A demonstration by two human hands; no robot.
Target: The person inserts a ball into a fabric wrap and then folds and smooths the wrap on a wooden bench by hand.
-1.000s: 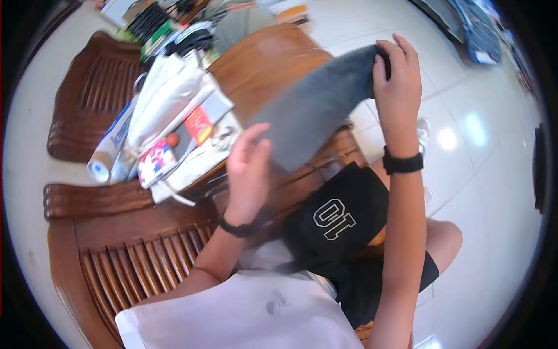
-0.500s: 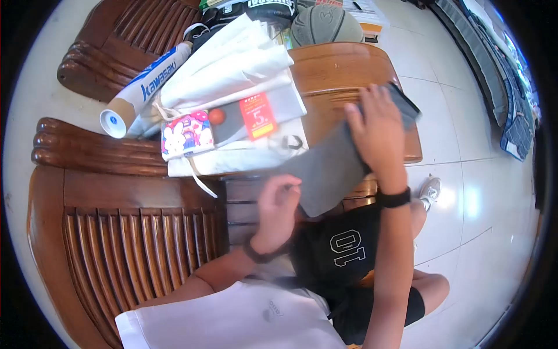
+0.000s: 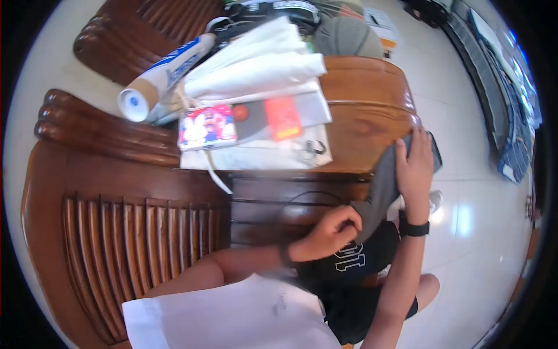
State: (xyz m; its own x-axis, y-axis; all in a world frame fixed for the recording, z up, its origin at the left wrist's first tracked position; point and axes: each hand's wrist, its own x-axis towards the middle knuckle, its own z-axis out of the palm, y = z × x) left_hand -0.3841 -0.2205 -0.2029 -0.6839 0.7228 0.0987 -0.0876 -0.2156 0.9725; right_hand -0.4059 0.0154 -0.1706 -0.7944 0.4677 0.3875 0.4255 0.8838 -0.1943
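Observation:
A grey piece of cloth (image 3: 382, 185) with a dark edge at its far end runs from the right edge of the wooden bench towards my lap. My right hand (image 3: 415, 168) lies over its far part, fingers stretched out, thumb to the left. At the near end of the cloth is my left hand (image 3: 325, 237), fingers curled in against its left edge; the exact contact is partly hidden. Both wrists wear dark bands. A thin dark cord (image 3: 314, 193) loops over the slats left of the cloth.
Left of the cloth lie white fabric (image 3: 256, 78), a bunny-print box (image 3: 207, 127), a small orange ball (image 3: 240, 112) and a red tag (image 3: 282, 118). Behind are a white-and-blue tube (image 3: 165, 75) and a grey basketball (image 3: 347, 38). A slatted wooden seat (image 3: 139, 238) is at left.
The grey cloth has moved right and towards me, and looks narrower. Both hands have shifted right and nearer, the left now close against the cloth. My view has turned slightly.

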